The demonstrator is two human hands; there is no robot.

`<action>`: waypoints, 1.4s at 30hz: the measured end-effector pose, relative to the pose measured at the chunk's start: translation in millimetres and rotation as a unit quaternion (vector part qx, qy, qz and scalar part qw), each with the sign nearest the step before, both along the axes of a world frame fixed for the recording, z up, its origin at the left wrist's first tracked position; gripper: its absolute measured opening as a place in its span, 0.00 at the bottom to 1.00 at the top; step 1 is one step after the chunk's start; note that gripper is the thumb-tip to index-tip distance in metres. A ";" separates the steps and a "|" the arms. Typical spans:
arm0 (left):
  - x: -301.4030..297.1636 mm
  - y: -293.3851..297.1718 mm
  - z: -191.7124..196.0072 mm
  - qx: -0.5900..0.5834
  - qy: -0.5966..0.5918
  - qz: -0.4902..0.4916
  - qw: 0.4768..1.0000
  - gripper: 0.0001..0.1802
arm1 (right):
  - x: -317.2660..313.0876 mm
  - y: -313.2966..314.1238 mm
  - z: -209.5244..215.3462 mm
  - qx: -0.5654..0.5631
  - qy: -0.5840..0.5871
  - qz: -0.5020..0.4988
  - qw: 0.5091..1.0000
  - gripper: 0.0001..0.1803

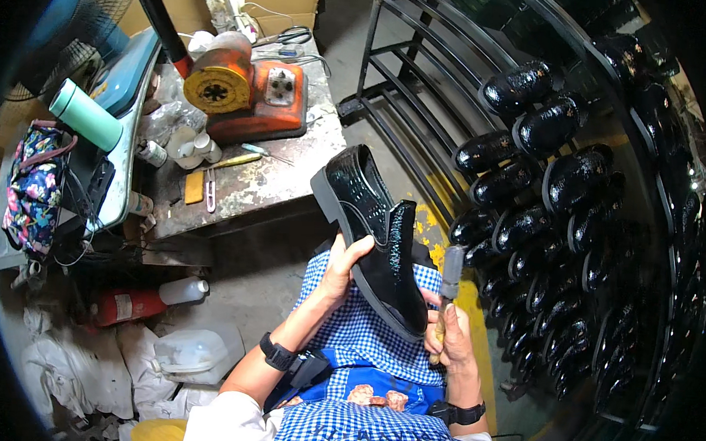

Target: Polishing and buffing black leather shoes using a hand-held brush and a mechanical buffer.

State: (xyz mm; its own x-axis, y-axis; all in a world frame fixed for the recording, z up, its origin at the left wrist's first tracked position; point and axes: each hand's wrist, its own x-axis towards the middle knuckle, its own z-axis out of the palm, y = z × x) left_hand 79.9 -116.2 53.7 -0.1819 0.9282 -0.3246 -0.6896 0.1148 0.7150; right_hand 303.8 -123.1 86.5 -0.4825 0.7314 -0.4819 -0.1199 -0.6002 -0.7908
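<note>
Over my lap, my left hand [341, 266] grips a shiny black shoe [379, 249] by its sole side, thumb pressed on the upper. The shoe is tilted, its heel up at the far left and its toe down near my right hand. Wrapped round a short wooden handle, my right hand [457, 335] holds a tool with a grey, blunt head [452, 270] pointing up. Whether that tool is a hammer or a brush I cannot tell. Its head stands just right of the shoe, apparently apart from it. My right fingertips are close to the toe.
A black metal rack [389, 104] with many glossy black shoes [579, 179] fills the right side. At the left, a worn workbench [292, 170] carries an orange machine [252, 98], small tools and cups. A mint-green tumbler [86, 114], floral bag [35, 187] and plastic jug [197, 355] sit farther left.
</note>
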 end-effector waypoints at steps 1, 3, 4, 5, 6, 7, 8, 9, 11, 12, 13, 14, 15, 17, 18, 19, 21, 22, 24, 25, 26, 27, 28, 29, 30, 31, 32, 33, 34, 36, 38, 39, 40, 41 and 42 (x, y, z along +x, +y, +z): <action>-2.2 -0.5 -1.2 0.007 0.022 0.007 1.000 0.33 | -7.0 1.3 1.9 -0.052 0.052 -0.006 0.997 0.35; -7.5 -1.8 -1.1 0.014 0.049 0.004 0.999 0.35 | -19.8 3.6 3.4 -0.100 0.102 -0.006 0.990 0.33; -9.7 -2.1 1.1 0.018 0.075 -0.003 0.997 0.36 | -25.5 4.5 1.2 -0.141 0.088 -0.020 0.986 0.31; -10.6 -4.6 5.5 0.032 0.069 0.002 0.997 0.38 | -29.4 6.4 -2.9 -0.180 0.073 -0.034 0.980 0.29; -10.1 -4.4 2.4 0.047 0.078 -0.013 0.996 0.39 | -19.7 4.6 -25.4 -0.208 0.089 -0.013 0.974 0.26; -8.9 -5.0 6.1 0.064 0.086 0.001 0.994 0.40 | -22.2 3.6 -30.1 -0.222 0.105 0.006 0.969 0.25; -7.0 -4.9 9.9 0.082 0.094 0.015 0.992 0.40 | -25.4 3.8 -33.2 -0.236 0.121 0.025 0.964 0.25; -9.4 -7.6 8.9 0.075 0.079 -0.002 0.994 0.41 | -26.8 2.4 -35.2 -0.227 0.151 0.034 0.961 0.26; -10.9 -5.6 10.4 0.090 0.115 0.001 0.989 0.40 | -33.3 4.4 -35.9 -0.220 0.182 -0.033 0.958 0.31; -10.1 -5.3 10.5 0.092 0.130 0.010 0.987 0.40 | -41.8 3.9 -31.8 -0.191 0.161 -0.087 0.964 0.33; -10.3 -4.8 7.7 0.087 0.134 0.015 0.987 0.40 | -44.1 9.9 -29.7 -0.143 0.185 -0.060 0.971 0.33; -11.6 -4.0 4.9 0.095 0.156 0.011 0.983 0.39 | -47.7 14.5 -30.3 -0.140 0.186 -0.050 0.971 0.33; -10.0 -2.0 1.8 0.106 0.140 0.021 0.984 0.38 | -50.4 18.4 -30.6 -0.131 0.191 -0.061 0.971 0.32; -11.7 -1.2 -5.0 0.149 0.134 0.028 0.979 0.36 | -57.1 29.4 -29.5 -0.119 0.197 -0.065 0.971 0.32; -5.6 -2.4 -8.8 0.134 0.115 0.079 0.981 0.34 | -61.8 36.5 -27.1 -0.116 0.193 -0.064 0.972 0.31; 0.1 -6.3 -28.4 0.121 0.169 0.111 0.972 0.33 | -68.0 43.8 -24.6 -0.112 0.189 -0.063 0.973 0.30; 4.1 -9.3 -37.3 0.065 0.257 0.126 0.956 0.28 | -90.1 59.6 -11.5 -0.087 0.122 -0.120 0.981 0.28; 6.1 -11.1 -40.4 0.082 0.363 0.138 0.918 0.23 | -97.9 71.0 -5.3 -0.079 0.130 -0.100 0.983 0.27; 5.6 -12.8 -38.7 0.143 0.481 0.122 0.856 0.19 | -110.3 100.1 -13.4 -0.079 0.145 -0.083 0.983 0.24; 4.7 -12.2 -35.3 0.140 0.466 0.110 0.866 0.18 | -120.6 110.5 -12.4 -0.079 0.137 -0.097 0.983 0.22; 4.9 -11.1 -31.3 0.141 0.451 0.098 0.876 0.18 | -131.2 120.8 -9.0 -0.073 0.126 -0.119 0.982 0.22; 4.3 -10.4 -28.1 0.141 0.424 0.094 0.890 0.17 | -136.5 133.7 -12.5 -0.067 0.153 -0.091 0.982 0.22; 5.9 -9.3 -32.8 0.142 0.399 0.098 0.901 0.17 | -141.9 146.8 -15.9 -0.061 0.180 -0.064 0.980 0.22; 5.5 -9.2 -35.2 0.145 0.393 0.098 0.903 0.16 | -153.3 156.4 -14.9 -0.068 0.174 -0.076 0.979 0.23; 4.9 -9.8 -36.1 0.146 0.388 0.099 0.905 0.16 | -158.9 169.4 -14.5 -0.070 0.269 0.032 0.960 0.16; 4.4 -10.6 -36.2 0.150 0.405 0.101 0.896 0.16 | -167.3 176.6 -15.5 -0.072 0.257 0.012 0.964 0.16; 3.0 -10.4 -36.1 0.162 0.432 0.104 0.881 0.16 | -177.8 184.4 -15.6 -0.073 0.245 -0.008 0.967 0.16; 4.9 -10.2 -36.4 0.155 0.419 0.098 0.889 0.16 | -186.0 190.9 -13.9 -0.069 0.246 -0.003 0.967 0.16; 6.0 -9.6 -36.2 0.148 0.406 0.091 0.897 0.16 | -194.2 198.6 -14.4 -0.060 0.267 0.022 0.962 0.16; 7.2 -8.8 -37.9 0.150 0.402 0.089 0.899 0.16 | -209.0 210.2 -14.3 -0.048 0.288 0.053 0.955 0.17; 8.1 -6.6 -40.9 0.154 0.390 0.092 0.903 0.15 | -222.2 218.1 -12.3 -0.049 0.288 0.067 0.954 0.18; 9.0 -6.4 -41.3 0.146 0.369 0.091 0.913 0.15 | -228.8 219.1 -9.0 -0.052 0.280 0.055 0.957 0.26; 9.7 -5.7 -41.0 0.140 0.364 0.096 0.916 0.15 | -233.7 221.2 -8.0 -0.051 0.282 0.059 0.956 0.26; 9.7 -5.3 -41.2 0.148 0.381 0.103 0.907 0.15 | -238.1 223.8 -7.3 -0.061 0.282 0.052 0.956 0.26; 8.4 -4.5 -40.3 0.157 0.398 0.108 0.897 0.15 | -242.8 226.3 -6.3 -0.071 0.282 0.045 0.956 0.26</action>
State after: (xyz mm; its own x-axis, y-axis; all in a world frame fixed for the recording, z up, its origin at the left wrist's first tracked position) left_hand 88.4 -120.7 13.4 -0.4273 0.8659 0.2601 0.0727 -0.2539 0.9645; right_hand 61.0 103.2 80.2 -0.7521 0.6219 -0.2181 -0.4461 -0.7240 -0.5261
